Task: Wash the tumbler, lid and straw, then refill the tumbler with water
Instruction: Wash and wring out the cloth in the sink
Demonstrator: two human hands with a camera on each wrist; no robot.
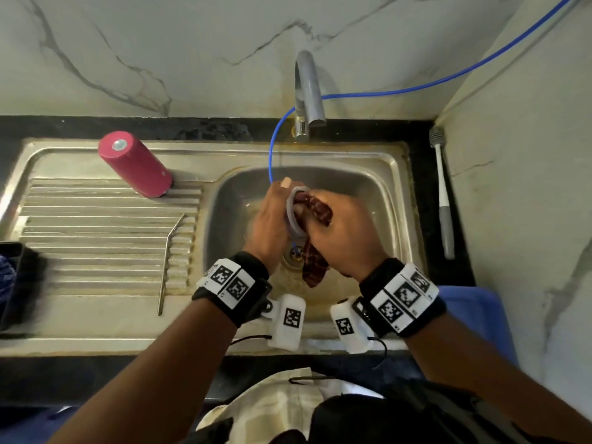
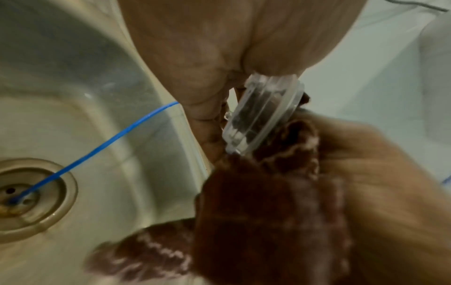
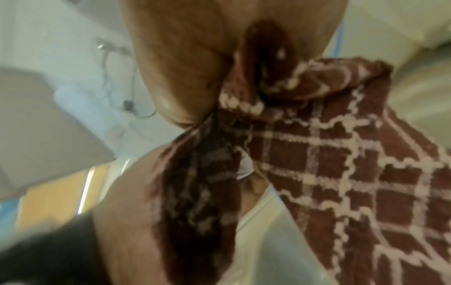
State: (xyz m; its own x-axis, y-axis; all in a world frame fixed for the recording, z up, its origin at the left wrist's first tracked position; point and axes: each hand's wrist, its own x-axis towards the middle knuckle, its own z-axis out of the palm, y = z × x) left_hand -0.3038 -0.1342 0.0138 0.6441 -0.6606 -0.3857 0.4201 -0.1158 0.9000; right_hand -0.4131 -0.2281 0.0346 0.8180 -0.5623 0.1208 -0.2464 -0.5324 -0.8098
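Over the sink basin (image 1: 378,187), the left hand (image 1: 272,219) pinches one clear lid (image 2: 263,115) by its rim; the right hand (image 1: 342,232) bunches one brown checked cloth (image 3: 329,154) into it, fingers seemingly curled. Beyond lie one metal straw (image 1: 168,251) and one upturned red tumbler (image 1: 134,163) on the drainboard (image 1: 96,235).

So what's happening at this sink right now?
A person holds a clear plastic lid in the left hand over the steel sink basin, working a brown checked cloth against it with the right hand. The red tumbler stands upside down on the drainboard, a bent metal straw lying nearby.
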